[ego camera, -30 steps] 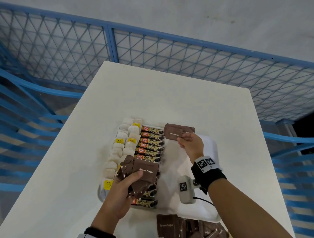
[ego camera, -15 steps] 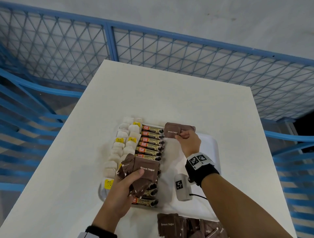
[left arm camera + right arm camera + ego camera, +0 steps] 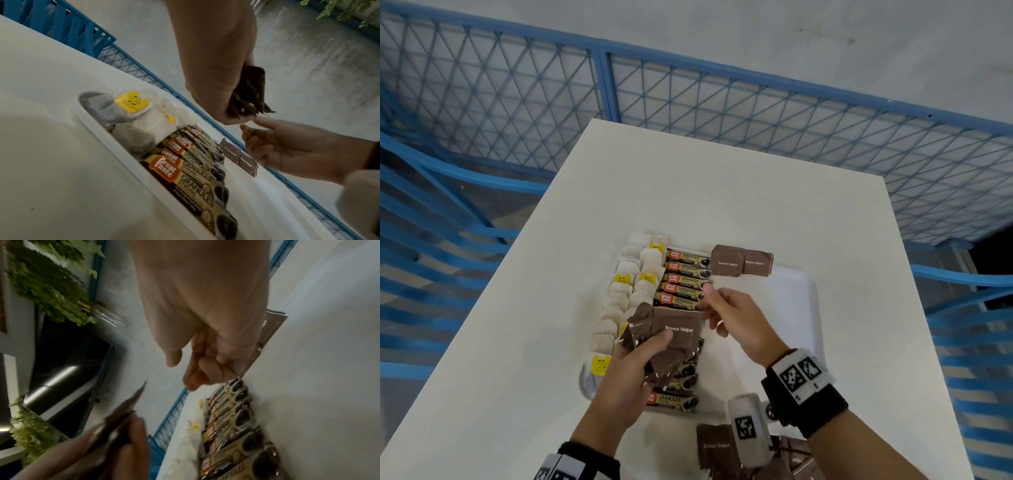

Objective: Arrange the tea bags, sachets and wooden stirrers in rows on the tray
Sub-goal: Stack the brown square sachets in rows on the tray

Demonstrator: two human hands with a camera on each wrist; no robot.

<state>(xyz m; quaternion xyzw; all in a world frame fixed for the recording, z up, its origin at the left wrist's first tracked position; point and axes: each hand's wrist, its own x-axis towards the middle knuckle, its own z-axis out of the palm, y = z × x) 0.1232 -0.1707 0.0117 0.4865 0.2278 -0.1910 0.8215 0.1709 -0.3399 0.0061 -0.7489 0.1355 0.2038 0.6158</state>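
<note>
Your left hand (image 3: 640, 363) clutches a loose fan of sugar sachets (image 3: 671, 337) above the tray (image 3: 808, 308), your empty right hand (image 3: 736, 322) half-curled beside it, so a careless pluck could spill several onto the coffee sticks (image 3: 683, 279).

White table (image 3: 722, 192) bearing a white tray (image 3: 799, 301) and loose brown sugar sachets (image 3: 717, 445) beside it.

we read "brown sugar" on the brown sachets (image 3: 742, 263) at the tray's far end and on the bunch (image 3: 677, 329) held; "great taste granules strong" on the coffee sticks (image 3: 185, 177).
</note>
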